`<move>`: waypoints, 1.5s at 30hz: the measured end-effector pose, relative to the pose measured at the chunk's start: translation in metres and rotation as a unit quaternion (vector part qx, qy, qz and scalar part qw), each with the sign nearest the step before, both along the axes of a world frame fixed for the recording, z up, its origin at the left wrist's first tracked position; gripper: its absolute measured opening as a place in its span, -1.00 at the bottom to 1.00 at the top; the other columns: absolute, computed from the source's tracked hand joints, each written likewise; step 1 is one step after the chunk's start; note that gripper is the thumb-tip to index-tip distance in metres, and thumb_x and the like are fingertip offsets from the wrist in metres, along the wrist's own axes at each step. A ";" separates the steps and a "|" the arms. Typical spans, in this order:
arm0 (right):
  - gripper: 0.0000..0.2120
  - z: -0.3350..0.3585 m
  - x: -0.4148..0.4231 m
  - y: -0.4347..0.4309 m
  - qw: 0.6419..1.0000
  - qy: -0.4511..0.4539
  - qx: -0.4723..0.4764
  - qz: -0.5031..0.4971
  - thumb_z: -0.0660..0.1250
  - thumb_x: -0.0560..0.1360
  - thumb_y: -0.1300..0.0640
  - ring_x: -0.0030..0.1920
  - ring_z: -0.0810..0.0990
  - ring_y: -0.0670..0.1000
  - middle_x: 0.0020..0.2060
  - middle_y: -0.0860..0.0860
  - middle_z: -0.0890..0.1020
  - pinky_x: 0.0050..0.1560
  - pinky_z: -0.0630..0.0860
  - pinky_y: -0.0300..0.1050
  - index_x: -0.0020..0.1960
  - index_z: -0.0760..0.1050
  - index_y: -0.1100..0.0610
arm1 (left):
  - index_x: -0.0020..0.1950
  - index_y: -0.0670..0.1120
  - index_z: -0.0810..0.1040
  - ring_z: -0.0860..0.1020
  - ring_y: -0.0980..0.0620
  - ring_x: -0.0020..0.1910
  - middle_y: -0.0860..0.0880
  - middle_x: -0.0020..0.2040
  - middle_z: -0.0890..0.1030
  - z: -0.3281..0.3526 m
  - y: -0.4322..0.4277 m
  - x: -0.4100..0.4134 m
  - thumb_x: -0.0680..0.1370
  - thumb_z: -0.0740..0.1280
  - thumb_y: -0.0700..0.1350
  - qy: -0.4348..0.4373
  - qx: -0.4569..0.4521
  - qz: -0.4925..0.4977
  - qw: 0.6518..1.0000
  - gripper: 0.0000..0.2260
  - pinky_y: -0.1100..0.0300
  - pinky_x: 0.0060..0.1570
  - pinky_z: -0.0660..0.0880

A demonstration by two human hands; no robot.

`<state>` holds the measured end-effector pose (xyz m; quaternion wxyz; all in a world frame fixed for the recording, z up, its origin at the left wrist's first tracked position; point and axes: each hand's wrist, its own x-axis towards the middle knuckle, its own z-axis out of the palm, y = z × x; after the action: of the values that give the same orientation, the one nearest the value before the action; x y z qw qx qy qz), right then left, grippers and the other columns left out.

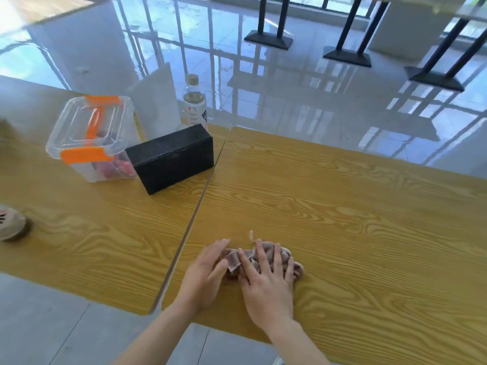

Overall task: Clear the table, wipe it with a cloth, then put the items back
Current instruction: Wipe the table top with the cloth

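A crumpled brownish cloth (234, 260) lies on the right wooden table (369, 233), near its front left corner. My right hand (267, 283) presses flat on top of the cloth with fingers straight and spread. My left hand (208, 272) lies beside it, fingers straight, touching the cloth's left edge. On the left table (92, 246) stand a black box (171, 159), a clear plastic container with orange clips (92, 135), a clear bottle (195, 104) and a white upright object (158, 106).
A narrow gap (195, 219) separates the two tables. A shoe (11, 225) sits at the left table's left edge. Black table bases (268, 39) stand on the glossy tiled floor beyond. Grey floor lies below the tables' front edges.
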<state>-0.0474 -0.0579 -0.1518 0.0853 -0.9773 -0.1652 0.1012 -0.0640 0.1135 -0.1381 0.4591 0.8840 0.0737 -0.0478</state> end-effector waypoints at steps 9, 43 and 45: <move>-0.14 0.035 0.045 -0.060 0.984 0.084 0.065 0.144 0.40 0.38 -0.27 0.55 -0.08 -0.04 0.55 -0.22 -0.06 0.52 -0.04 -0.07 0.54 0.02 -0.25 | 0.53 0.19 0.22 0.17 0.08 0.51 0.14 0.54 0.24 0.015 0.003 -0.015 0.50 0.39 0.14 -0.005 0.172 -0.065 0.983 -0.37 0.11 0.46 0.21; -0.70 0.057 0.084 0.205 0.933 0.049 0.203 0.293 0.34 0.49 0.12 0.10 0.38 0.10 0.24 -0.06 0.49 0.17 0.44 -0.05 0.19 0.57 -0.10 | -0.14 -0.03 0.63 0.45 0.06 -0.14 0.10 -0.17 0.61 0.028 0.192 -0.031 0.39 0.39 -0.09 -0.083 0.287 0.148 0.943 -0.91 0.18 -0.17 0.51; -0.70 0.058 0.083 0.222 0.931 0.049 0.202 0.299 0.34 0.50 0.11 0.15 0.36 0.11 0.28 -0.05 0.47 0.20 0.43 -0.04 0.21 0.57 -0.09 | -0.14 -0.05 0.64 0.45 0.05 -0.14 0.09 -0.18 0.60 0.029 0.206 -0.033 0.38 0.37 -0.07 -0.075 0.294 0.159 0.939 -0.89 0.16 -0.18 0.52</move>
<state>0.0359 0.1642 -0.0939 0.2545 -0.8384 -0.4627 0.1346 -0.0968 0.3191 -0.1091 0.1847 0.9573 0.1894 0.1166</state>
